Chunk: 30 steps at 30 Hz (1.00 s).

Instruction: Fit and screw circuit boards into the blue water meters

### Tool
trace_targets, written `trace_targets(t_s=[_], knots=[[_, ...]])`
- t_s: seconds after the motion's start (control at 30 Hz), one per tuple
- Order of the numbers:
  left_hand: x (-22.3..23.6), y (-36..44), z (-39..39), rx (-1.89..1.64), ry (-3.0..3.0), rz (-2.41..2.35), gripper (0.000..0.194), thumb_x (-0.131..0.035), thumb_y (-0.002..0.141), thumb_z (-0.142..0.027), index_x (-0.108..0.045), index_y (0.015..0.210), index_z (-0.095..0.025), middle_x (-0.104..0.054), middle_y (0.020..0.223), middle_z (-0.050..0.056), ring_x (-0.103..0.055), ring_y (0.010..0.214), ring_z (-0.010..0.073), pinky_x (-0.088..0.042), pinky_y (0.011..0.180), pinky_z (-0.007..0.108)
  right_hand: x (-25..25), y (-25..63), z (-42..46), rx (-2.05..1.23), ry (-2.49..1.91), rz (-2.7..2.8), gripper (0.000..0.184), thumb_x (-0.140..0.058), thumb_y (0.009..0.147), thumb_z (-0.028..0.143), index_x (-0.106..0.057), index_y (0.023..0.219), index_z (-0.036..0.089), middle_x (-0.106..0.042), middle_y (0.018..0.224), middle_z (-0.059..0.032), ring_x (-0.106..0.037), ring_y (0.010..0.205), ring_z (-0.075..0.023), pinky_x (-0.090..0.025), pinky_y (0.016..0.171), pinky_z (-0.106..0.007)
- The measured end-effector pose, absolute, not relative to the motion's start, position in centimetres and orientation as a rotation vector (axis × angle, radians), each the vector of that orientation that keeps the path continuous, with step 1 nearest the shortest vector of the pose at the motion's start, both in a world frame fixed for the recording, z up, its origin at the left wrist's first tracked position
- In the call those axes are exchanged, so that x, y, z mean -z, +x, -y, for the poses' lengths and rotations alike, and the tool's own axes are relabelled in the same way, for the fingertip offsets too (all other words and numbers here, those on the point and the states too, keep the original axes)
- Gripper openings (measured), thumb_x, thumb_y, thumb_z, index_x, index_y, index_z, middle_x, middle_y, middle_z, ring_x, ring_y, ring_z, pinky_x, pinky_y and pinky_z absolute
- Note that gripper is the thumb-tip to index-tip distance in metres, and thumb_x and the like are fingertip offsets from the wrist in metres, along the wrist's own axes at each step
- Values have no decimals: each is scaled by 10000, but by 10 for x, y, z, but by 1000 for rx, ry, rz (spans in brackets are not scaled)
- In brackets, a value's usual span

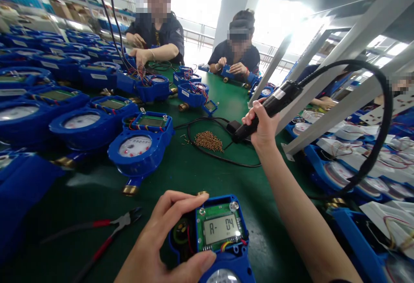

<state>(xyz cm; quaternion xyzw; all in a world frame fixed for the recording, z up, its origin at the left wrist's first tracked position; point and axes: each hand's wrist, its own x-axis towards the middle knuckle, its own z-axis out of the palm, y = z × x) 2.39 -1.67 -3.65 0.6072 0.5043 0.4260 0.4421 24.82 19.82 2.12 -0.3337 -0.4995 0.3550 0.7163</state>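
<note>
My left hand (155,240) grips a blue water meter (234,261) at the bottom centre, thumb and fingers on either side of its opened housing. The meter's green circuit board (201,231) is exposed, its display (223,226) reads "A- 04", and coloured wires run below it. My right hand (265,125) is wrapped round a black electric screwdriver (280,97) with a thick cable. The screwdriver slants down to the left, its bit close to the right side of a heap of small brass-coloured screws (208,140) on the green table (194,175).
Red-handled cutters (121,222) lie at the left. A finished-looking blue meter (139,145) stands behind them, with rows of meters farther left. A white metal frame (330,106) and more meters (343,175) are at the right. Two people (164,37) work across the table.
</note>
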Motion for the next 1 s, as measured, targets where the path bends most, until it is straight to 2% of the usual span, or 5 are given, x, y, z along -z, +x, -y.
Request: trace_targets(t_s=[0.33, 0.43, 0.57, 0.73, 1.0], knots=[[37, 25, 16, -1088, 1536, -1276, 451, -760, 737, -380, -701, 1184, -376, -623, 1215, 24, -662, 1094, 255, -583, 948, 346, -37, 245, -179, -771, -731, 1120, 235, -719, 768, 312, -504, 839, 250, -434, 514, 120, -392, 407, -79, -405, 480, -247], [36, 25, 16, -1099, 1558, -1288, 482, -780, 720, -382, -708, 1196, -368, -591, 1321, 40, -625, 1174, 289, -566, 995, 389, -60, 241, -152, -810, -661, 1137, 242, -725, 769, 286, -493, 831, 254, -431, 523, 116, -376, 419, -79, -387, 477, -236], [29, 24, 16, -1073, 1575, -1305, 487, -796, 717, -368, -714, 1197, -373, -456, 1535, 22, -581, 1241, 318, -501, 1085, 487, -92, 220, -108, -902, -561, 1201, 214, -705, 761, 244, -492, 773, 236, -393, 488, 114, -316, 384, -67, -333, 433, -221], [17, 24, 16, -1033, 1509, -1269, 465, -791, 745, -407, -720, 1201, -350, -444, 1565, 23, -516, 1339, 344, -409, 1164, 553, -117, 192, -69, -881, -530, 1256, 110, -600, 806, 187, -517, 747, 227, -342, 457, 106, -255, 346, -82, -281, 374, -250], [19, 21, 14, -1011, 1542, -1213, 483, -786, 762, -394, -678, 1233, -376, -456, 1543, -11, -448, 1410, 318, -318, 1221, 559, -128, 178, -53, -867, -527, 1355, 368, -723, 807, 449, -448, 677, 241, -275, 480, 96, -230, 345, -91, -274, 368, -305]])
